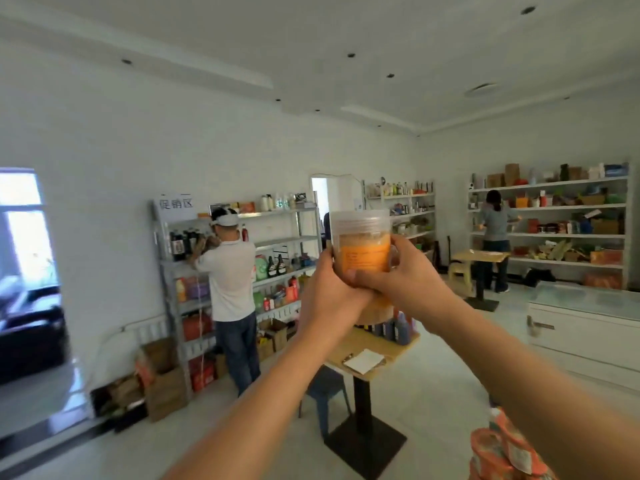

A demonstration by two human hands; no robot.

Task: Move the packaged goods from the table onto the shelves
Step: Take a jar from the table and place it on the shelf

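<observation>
Up high, a clear jar (361, 242) with an orange label is gripped by both hands — left hand (329, 289) and right hand (398, 275) curled round it — above a small table (360, 344).

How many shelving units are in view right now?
3: a grey metal rack on the left wall behind the person in the white shirt, a narrow white unit beside the far doorway, and a long white unit on the right wall. Others may be hidden.
</observation>
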